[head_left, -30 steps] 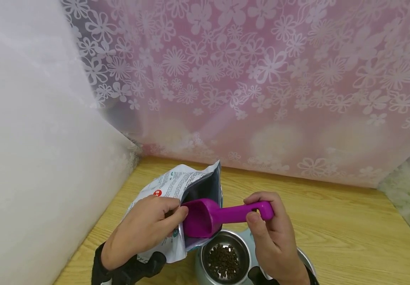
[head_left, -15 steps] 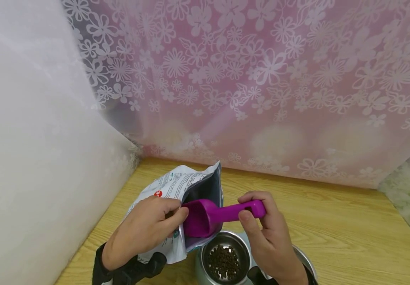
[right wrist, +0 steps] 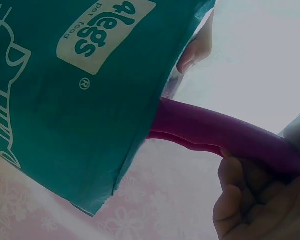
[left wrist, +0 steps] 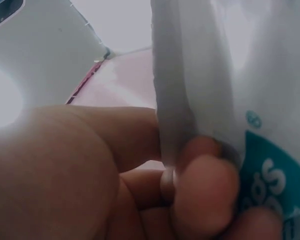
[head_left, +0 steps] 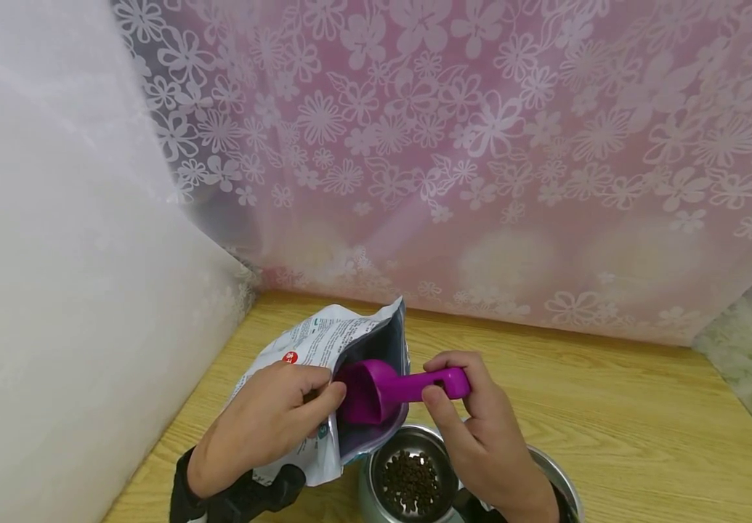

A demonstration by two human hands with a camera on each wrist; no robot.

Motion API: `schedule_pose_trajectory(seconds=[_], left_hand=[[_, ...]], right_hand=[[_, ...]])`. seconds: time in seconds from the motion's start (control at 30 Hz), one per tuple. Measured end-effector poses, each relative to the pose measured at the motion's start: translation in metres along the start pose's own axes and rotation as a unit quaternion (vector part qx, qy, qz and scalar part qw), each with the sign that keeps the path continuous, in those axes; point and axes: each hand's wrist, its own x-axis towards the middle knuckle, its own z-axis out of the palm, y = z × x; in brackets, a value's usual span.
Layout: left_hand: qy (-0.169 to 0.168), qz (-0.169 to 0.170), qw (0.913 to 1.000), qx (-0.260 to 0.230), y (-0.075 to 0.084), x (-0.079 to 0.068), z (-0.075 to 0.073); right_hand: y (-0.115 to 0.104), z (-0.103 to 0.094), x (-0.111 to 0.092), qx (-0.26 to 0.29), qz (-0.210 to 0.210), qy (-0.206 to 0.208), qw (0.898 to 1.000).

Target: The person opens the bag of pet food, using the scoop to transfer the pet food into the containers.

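In the head view my left hand (head_left: 271,418) pinches the near edge of a pet food bag (head_left: 313,330), whose mouth gapes toward the right. Its front, seen in the right wrist view, is a teal panel (right wrist: 115,130) with "4legs pet food" lettering. My right hand (head_left: 487,428) grips the handle of a purple scoop (head_left: 408,387). The scoop's cup lies inside the bag's mouth, partly hidden behind the left fingertips. Below the opening, a steel bowl (head_left: 444,501) holds brown kibble (head_left: 410,479).
Behind my right forearm a second steel bowl (head_left: 555,472) shows only its rim. Everything stands on a wood-grain table (head_left: 644,421). A pink flowered curtain (head_left: 415,181) hangs at the back, and a white sheet (head_left: 68,254) bounds the left.
My right hand has moved left, pushing the scoop deeper into the bag's mouth. The left hand and the bag stay almost where they were.
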Motion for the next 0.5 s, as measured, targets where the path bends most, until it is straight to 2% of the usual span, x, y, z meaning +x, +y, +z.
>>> schedule_pose_trajectory(seconds=[0.13, 0.23, 0.33, 0.5], left_hand=[[-0.003, -0.002, 1.0000, 0.001, 0.000, 0.000, 0.001], [-0.006, -0.004, 1.0000, 0.001, 0.000, 0.000, 0.001], [-0.006, -0.005, 1.0000, 0.000, 0.000, 0.000, 0.001], [-0.003, -0.005, 1.0000, 0.000, 0.001, 0.000, 0.001]], right_hand=[[0.003, 0.004, 0.000, -0.005, 0.006, -0.009, 1.000], [0.001, 0.005, 0.001, -0.021, 0.028, -0.033, 0.999], [-0.001, 0.006, 0.001, -0.053, 0.043, -0.056, 0.996], [0.004, 0.012, 0.000, -0.122, 0.030, -0.114, 0.986]])
